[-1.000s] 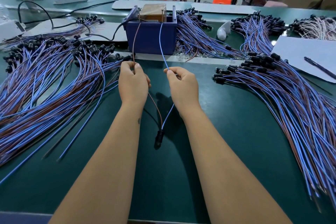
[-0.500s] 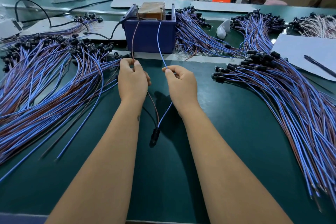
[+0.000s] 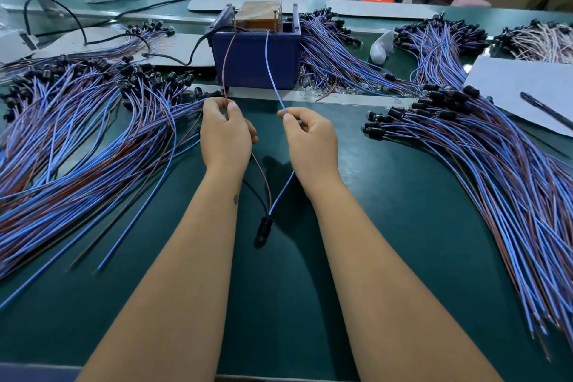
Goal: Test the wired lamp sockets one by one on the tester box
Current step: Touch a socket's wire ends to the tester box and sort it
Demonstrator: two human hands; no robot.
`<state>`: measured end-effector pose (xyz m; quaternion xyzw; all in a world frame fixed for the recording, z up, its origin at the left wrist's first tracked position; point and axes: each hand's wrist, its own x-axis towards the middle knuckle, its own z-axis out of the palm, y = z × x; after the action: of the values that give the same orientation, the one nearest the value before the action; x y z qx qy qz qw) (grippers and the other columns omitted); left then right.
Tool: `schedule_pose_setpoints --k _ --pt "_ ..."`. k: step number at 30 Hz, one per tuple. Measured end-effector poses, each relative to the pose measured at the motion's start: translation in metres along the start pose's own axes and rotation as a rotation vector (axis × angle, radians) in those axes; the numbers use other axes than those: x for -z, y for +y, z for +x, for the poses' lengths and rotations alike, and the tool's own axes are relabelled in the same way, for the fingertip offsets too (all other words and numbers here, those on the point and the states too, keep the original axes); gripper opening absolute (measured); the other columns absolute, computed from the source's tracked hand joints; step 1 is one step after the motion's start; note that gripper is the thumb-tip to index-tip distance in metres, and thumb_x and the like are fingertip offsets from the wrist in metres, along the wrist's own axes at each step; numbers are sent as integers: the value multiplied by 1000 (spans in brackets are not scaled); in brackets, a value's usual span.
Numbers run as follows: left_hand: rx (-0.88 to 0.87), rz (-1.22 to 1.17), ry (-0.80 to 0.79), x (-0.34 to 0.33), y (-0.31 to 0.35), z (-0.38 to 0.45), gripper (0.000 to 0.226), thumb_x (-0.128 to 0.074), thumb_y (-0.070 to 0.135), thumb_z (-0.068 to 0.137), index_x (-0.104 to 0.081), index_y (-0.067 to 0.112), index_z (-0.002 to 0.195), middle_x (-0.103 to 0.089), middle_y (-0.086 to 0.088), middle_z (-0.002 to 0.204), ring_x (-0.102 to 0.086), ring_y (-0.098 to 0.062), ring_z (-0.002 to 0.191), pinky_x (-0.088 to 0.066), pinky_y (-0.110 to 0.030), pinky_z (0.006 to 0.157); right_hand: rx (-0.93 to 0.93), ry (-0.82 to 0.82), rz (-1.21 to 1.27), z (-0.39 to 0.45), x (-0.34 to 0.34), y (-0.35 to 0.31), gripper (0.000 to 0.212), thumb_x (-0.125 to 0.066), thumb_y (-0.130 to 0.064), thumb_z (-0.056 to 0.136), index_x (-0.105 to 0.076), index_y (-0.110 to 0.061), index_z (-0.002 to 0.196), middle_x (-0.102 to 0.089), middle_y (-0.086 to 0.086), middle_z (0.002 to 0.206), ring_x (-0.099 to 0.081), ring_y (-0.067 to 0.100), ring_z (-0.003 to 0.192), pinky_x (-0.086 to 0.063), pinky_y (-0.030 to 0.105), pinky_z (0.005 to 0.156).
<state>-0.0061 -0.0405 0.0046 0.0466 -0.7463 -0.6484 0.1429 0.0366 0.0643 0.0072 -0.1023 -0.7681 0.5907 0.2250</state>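
Our left hand (image 3: 224, 133) pinches the brown wire (image 3: 225, 65) between thumb and fingers, and our right hand (image 3: 311, 141) pinches the blue wire (image 3: 273, 71) the same way. Both wires rise from our fingers to the top of the tester box (image 3: 255, 60), which stands just beyond them on the green bench (image 3: 403, 226). Below and behind our fingers, between the wrists, the wires meet at the black lamp socket (image 3: 263, 231). Heaps of wired sockets lie to the left of the fingers (image 3: 77, 139) and to the right (image 3: 496, 164).

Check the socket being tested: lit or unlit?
Cannot tell. The black socket hangs between the forearms, its bulb end hidden; no glow shows.
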Motion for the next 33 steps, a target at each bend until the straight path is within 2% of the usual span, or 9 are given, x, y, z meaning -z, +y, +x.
schedule_pose_setpoints --k 8,17,33 --pt "1 -5 0 0 0 -1 11 -35 25 102 -46 21 103 -58 11 48 -56 -7 46 -56 -46 76 -11 26 -3 1 2 1 17 -51 -22 97 -69 -24 95 -46 -12 56 -40 4 49 -32 22 54" --pt "-5 -22 -12 0 0 -1 11 -36 24 102 -45 26 95 -59 11 48 -56 -6 47 -57 -50 79 -14 17 5 1 1 1 16 -53 -22 96 -68 -26 91 -48 -13 55 -40 2 47 -32 20 53" --pt "-27 -59 -15 1 3 -2 13 -37 23 103 -46 25 94 -57 11 49 -55 -6 47 -55 -45 73 -8 3 5 0 2 1 17 -52 -22 97 -69 -24 95 -50 -12 58 -41 2 48 -35 21 54"
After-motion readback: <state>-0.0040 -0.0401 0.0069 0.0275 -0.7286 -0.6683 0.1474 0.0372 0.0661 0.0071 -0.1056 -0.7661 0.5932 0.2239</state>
